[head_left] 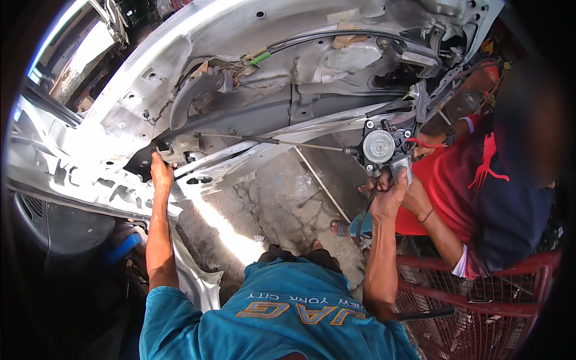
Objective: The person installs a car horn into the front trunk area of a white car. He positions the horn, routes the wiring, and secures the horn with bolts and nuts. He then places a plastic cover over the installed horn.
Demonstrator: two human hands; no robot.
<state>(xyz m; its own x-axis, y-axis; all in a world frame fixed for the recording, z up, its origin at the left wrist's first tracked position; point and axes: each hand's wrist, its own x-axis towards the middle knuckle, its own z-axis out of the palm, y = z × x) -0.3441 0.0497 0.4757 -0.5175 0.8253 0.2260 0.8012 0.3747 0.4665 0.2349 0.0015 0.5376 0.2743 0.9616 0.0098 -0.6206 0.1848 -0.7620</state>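
Note:
A car window regulator spans the open door shell: a round silver motor point(379, 146) sits at the right end, and a cable point(312, 146) runs from it to a metal bracket point(183, 146) at the left. My left hand point(161, 171) is closed at that bracket's edge, its fingertips partly hidden behind the metal. Below the motor, my right hand point(387, 197) grips the lower part of its housing. A co-worker's hand point(414, 195) is right beside mine, and their other hand point(427, 141) is near the motor's red wires point(427, 144).
The pale grey car door panel point(240, 111) stretches across the top, with a green-clipped cable point(261, 58) along it. A co-worker in a red and dark shirt point(468, 180) stands close on the right. A red metal grille point(468, 300) and a thin rod on the concrete floor point(324, 186) lie below.

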